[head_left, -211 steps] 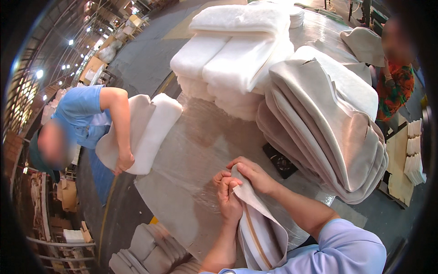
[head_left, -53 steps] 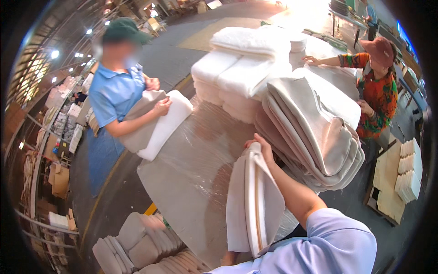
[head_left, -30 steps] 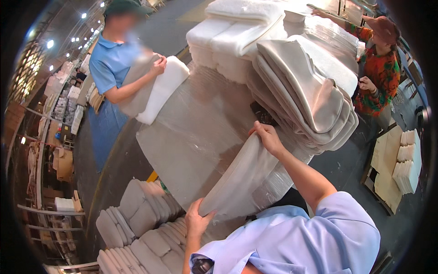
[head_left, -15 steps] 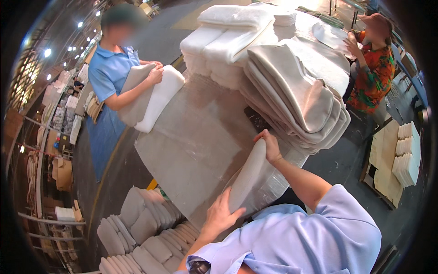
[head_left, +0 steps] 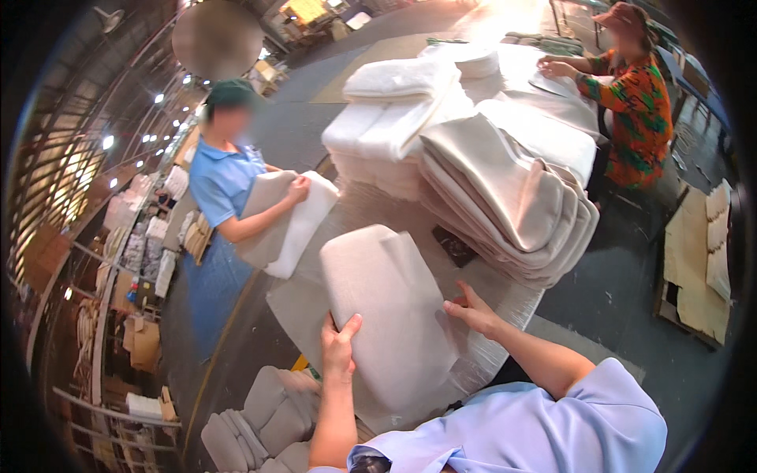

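A thick beige-grey fabric pad point(head_left: 386, 307) with rounded corners is tilted up in front of me over the table. My left hand point(head_left: 341, 347) is closed on its left edge, with the thumb across the face and the fingers behind. At the right edge is my right hand point(head_left: 473, 311), its thumb at the fabric and its fingers spread apart. The pad's right side is slightly smeared by motion, so the exact contact there is hard to make out. Behind it, a tall pile of beige fabric pieces point(head_left: 505, 189) lies folded on the table.
The plastic-covered table point(head_left: 505, 315) also bears stacks of white padding point(head_left: 378, 130). Across at left, a person in blue point(head_left: 229, 181) holds a beige-and-white piece. Another person in a patterned shirt point(head_left: 635, 118) works at far right. Finished-looking pads point(head_left: 276, 402) are stacked below left.
The pad has turned from nearly edge-on to broad face toward me. My left hand has moved up and left along it; my right hand's fingers have spread. My view has shifted.
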Available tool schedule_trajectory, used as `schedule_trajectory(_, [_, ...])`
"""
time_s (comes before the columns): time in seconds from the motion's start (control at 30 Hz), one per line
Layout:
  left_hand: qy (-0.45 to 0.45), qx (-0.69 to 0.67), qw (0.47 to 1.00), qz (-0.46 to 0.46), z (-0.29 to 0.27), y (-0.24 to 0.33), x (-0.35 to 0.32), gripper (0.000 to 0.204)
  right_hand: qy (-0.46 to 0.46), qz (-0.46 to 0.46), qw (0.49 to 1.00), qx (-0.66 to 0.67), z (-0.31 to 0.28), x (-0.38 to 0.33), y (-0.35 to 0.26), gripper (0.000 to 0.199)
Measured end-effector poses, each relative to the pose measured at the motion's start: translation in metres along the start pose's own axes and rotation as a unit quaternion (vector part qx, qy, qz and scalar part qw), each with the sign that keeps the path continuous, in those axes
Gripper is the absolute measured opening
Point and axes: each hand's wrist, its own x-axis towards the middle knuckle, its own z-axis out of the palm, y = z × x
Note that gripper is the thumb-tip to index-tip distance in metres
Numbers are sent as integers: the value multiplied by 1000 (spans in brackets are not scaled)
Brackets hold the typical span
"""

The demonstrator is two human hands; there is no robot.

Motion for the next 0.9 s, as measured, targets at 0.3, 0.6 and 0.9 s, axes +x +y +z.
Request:
schedule_trajectory(0.3, [113, -299, 941, -111, 7, -47, -91, 61, -189, -21, 960, -206, -15, 44, -85, 70])
schedule_trajectory(0.6, [-293, -63, 897, -326, -33, -58, -186, 58, -448, -42, 658, -603, -6, 63, -18, 66])
schedule_trajectory(0.9, [-219, 222, 948, -68, -21, -57, -71, 61, -295, -186, 692, -632, 24, 32, 0, 31])
